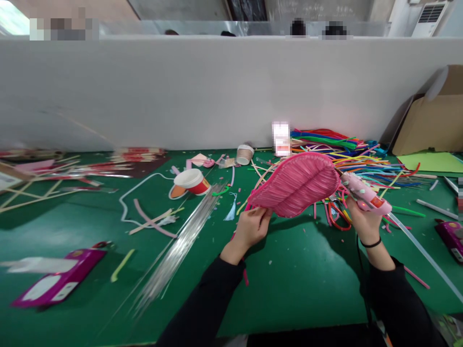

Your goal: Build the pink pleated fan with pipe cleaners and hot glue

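Note:
My left hand [251, 229] pinches the near left end of a pink leaf-shaped piece [298, 188] made of ribbed strands with a darker line along its middle. It is tilted up above the table. In my right hand [363, 221] is a pink glue gun [365, 195] with a clear glue stick [427, 255] sticking out of its back. The gun's nozzle is by the right edge of the pink leaf; whether they touch I cannot tell. Red-handled scissors [339, 217] lie just behind my right hand, partly covered.
Colourful pipe cleaners [361, 159] are heaped at the back right. A bundle of thin metal wires [184, 241] lies left of my arm. Beyond stand a paper cup [193, 181] and a smaller cup [245, 154]. A purple packet [61, 277] lies front left; a white partition [181, 91] closes the back.

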Action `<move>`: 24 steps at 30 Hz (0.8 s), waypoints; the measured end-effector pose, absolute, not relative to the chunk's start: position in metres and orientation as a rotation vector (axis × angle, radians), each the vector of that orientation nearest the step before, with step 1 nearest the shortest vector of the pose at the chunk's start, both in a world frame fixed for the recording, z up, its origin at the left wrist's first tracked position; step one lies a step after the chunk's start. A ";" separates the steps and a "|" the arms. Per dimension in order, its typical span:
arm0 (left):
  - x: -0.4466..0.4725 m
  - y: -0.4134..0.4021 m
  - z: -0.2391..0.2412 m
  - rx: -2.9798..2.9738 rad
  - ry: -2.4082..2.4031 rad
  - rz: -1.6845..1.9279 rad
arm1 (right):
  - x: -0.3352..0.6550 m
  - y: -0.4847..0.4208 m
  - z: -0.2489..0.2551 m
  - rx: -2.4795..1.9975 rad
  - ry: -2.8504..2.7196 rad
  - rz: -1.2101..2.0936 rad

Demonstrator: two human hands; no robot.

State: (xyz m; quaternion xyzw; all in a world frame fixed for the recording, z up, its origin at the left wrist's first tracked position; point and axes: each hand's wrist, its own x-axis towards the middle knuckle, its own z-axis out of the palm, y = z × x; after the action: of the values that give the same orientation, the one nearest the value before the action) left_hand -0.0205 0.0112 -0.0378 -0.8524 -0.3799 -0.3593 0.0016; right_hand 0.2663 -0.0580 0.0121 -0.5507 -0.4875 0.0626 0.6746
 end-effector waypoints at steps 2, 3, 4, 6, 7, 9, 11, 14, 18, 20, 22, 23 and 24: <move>-0.021 0.011 -0.038 -2.660 -1.168 -1.144 | 0.266 -0.058 0.011 -1.246 -1.088 0.137; -0.021 0.012 -0.038 -2.657 -1.169 -1.145 | 0.266 -0.058 0.011 -1.249 -1.084 0.139; -0.021 0.012 -0.038 -2.657 -1.177 -1.143 | 0.267 -0.058 0.010 -1.254 -1.083 0.145; -0.021 0.011 -0.037 -2.662 -1.203 -1.134 | 0.267 -0.058 0.009 -1.269 -1.079 0.154; -0.021 0.011 -0.037 -2.664 -1.213 -1.132 | 0.267 -0.058 0.009 -1.274 -1.077 0.157; -0.021 0.011 -0.037 -2.666 -1.222 -1.133 | 0.267 -0.058 0.009 -1.272 -1.076 0.159; -0.021 0.012 -0.036 -2.663 -1.215 -1.138 | 0.268 -0.058 0.009 -1.260 -1.084 0.157; -0.022 0.013 -0.036 -2.646 -1.227 -1.146 | 0.268 -0.058 0.010 -1.270 -1.091 0.151; -0.024 0.014 -0.036 -2.622 -1.234 -1.155 | 0.270 -0.058 0.010 -1.276 -1.108 0.148; -0.025 0.014 -0.035 -2.607 -1.207 -1.165 | 0.270 -0.058 0.011 -1.257 -1.139 0.155; -0.025 0.014 -0.034 -2.602 -1.184 -1.178 | 0.270 -0.057 0.011 -1.241 -1.145 0.152; -0.025 0.014 -0.033 -2.605 -1.184 -1.182 | 0.270 -0.057 0.011 -1.237 -1.143 0.151; -0.025 0.014 -0.033 -2.610 -1.192 -1.183 | 0.270 -0.058 0.010 -1.236 -1.136 0.149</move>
State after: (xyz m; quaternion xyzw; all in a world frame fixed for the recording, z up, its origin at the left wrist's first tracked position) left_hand -0.0251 0.0138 -0.0331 -0.8409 -0.3840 -0.3809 0.0188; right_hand 0.2698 -0.0575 0.0103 -0.5476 -0.5032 0.0661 0.6653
